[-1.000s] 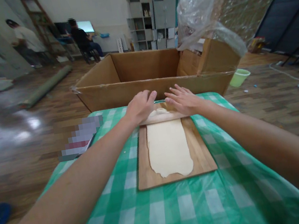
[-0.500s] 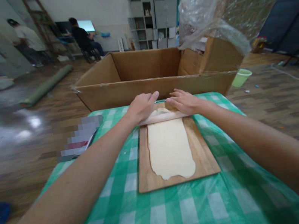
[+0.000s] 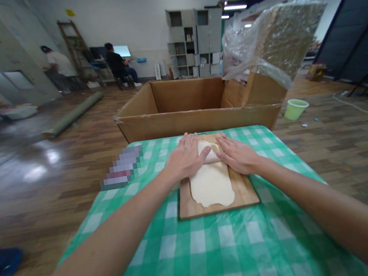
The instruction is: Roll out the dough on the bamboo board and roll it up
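Note:
A pale sheet of dough lies flat on a wooden board, its near edge wavy. Across the far part of the dough runs a rolling pin, its ends covered by my hands. My left hand rests palm-down on the pin's left side, fingers stretched forward and thumb pointing inward. On the right side my right hand presses in the same flat way, fingers extended. Between the two thumbs a short middle stretch of the pin shows.
A green-and-white checked cloth covers the table. A blurred-out flat item lies at its left edge. Beyond the far edge stands a big cardboard box with plastic wrap. A light green bucket is on the floor; two people are in the background.
My hands have turned so the fingers point more forward, and they cover more of the rolling pin. The camera view has tilted up, with the board appearing smaller.

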Motion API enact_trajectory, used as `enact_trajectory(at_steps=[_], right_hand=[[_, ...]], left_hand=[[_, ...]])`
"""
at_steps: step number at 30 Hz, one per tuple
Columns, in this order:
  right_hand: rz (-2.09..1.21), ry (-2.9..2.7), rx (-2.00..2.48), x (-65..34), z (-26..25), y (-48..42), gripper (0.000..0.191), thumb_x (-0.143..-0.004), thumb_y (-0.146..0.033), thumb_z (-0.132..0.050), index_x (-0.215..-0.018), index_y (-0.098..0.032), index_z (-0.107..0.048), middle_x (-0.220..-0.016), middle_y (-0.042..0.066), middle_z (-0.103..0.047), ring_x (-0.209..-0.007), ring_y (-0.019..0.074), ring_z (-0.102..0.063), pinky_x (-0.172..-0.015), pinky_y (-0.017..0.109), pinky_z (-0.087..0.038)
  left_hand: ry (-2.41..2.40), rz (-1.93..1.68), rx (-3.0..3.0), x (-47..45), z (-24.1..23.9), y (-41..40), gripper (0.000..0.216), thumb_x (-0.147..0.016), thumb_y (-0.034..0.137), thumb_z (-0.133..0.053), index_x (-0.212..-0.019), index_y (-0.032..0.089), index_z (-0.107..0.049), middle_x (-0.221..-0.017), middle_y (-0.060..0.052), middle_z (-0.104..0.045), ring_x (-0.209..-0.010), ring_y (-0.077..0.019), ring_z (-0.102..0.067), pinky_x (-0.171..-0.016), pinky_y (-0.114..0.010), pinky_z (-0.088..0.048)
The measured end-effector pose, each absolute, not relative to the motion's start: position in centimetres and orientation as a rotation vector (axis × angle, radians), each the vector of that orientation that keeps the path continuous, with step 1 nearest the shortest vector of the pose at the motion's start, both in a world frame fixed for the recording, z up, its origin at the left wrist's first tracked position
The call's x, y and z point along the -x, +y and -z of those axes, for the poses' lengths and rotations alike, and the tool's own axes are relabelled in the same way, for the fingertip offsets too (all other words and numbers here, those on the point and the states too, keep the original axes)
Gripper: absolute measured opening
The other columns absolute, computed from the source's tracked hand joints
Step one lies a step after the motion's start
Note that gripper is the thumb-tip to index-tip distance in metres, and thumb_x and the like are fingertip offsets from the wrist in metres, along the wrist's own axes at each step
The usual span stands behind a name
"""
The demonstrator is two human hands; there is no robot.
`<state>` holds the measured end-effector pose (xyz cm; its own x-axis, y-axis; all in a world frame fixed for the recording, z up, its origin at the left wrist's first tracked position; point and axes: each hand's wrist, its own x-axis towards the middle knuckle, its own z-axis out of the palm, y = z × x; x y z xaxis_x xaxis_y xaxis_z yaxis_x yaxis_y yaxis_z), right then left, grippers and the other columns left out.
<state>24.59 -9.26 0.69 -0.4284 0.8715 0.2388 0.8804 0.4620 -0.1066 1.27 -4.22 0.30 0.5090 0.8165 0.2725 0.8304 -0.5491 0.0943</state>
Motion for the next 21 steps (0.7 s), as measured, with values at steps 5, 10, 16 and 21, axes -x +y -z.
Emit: enact_trajectory(at_steps=[5,10,16,21], right_hand=[[0.127,-2.449,1.536,-23.8,-0.6,-14.4,0.091,-0.104,-0.068,-0.021,-0.162,0.001,-0.031,-0.166,0.025,-0.032,-0.156,0.0349,-0.028,-0.127,0.053,-0.026],[0.14,-2.447,1.535,-23.5,-0.2,-16.9,0.092,-0.103,-0.069,-0.021,-0.165,-0.001,-0.025,-0.17,0.022,-0.022,-0.159,0.0317,-0.018,-0.13,0.052,-0.02],[0.121,-2.37,1.675,-23.0,-0.5,-12.9,0.094,-0.103,-0.071,-0.01,-0.162,-0.001,-0.032,-0.169,0.023,-0.026,-0.159,0.0328,-0.019,-0.129,0.055,-0.015],[0.203,-2.315,1.743,-22.7,-1.3,-7.1,0.092,-0.103,-0.071,-0.005,-0.16,-0.008,-0.04,-0.166,0.021,-0.036,-0.159,0.0351,-0.021,-0.126,0.059,-0.016]], left_hand=[[-1.398,0.485,2.676,-0.6,-0.5,-9.4,0.086,-0.103,0.067,-0.02,-0.163,0.004,-0.028,-0.168,-0.022,-0.033,-0.159,-0.0328,-0.023,-0.128,-0.047,-0.021],[-1.227,0.473,2.703,-0.2,-0.3,-12.9,0.088,-0.102,0.067,-0.026,-0.164,0.004,-0.025,-0.171,-0.021,-0.022,-0.161,-0.0318,-0.017,-0.131,-0.049,-0.016],[-1.424,0.376,2.733,-1.5,-1.4,-9.1,0.082,-0.104,0.064,-0.021,-0.158,0.005,-0.039,-0.165,-0.022,-0.037,-0.157,-0.0316,-0.03,-0.127,-0.047,-0.025],[-1.472,0.379,2.727,-2.1,-1.8,-3.2,0.07,-0.107,0.053,-0.018,-0.156,0.01,-0.042,-0.165,-0.021,-0.039,-0.155,-0.0331,-0.034,-0.124,-0.051,-0.031]])
